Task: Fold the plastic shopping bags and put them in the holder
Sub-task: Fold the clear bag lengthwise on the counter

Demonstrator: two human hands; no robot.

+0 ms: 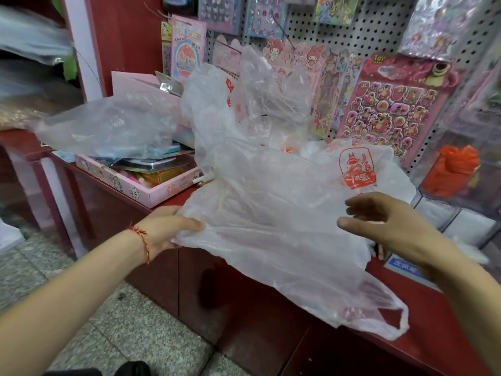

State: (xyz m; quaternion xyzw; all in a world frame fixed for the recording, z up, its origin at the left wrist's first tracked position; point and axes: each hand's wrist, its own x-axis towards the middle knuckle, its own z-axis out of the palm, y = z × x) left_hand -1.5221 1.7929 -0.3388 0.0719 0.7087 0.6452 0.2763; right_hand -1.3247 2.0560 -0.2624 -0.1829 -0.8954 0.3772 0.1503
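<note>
A large translucent white plastic bag (271, 221) with a red print lies spread over the edge of the red counter (423, 329), one handle loop hanging over the front. My left hand (168, 226) pinches its left edge between thumb and fingers. My right hand (387, 223) hovers over the bag's right side with fingers spread, holding nothing. More crumpled bags (244, 104) are heaped behind, and a clear bag (108, 128) lies over the pink tray. A clear acrylic holder (458, 191) at the right contains an orange bag (455, 169).
A pink tray (135, 188) full of stationery sits at the counter's left. Sticker sheets (390, 109) hang on the pegboard behind. A blue card (404, 267) lies on the counter by my right wrist. Grey tiled floor (122, 335) is below.
</note>
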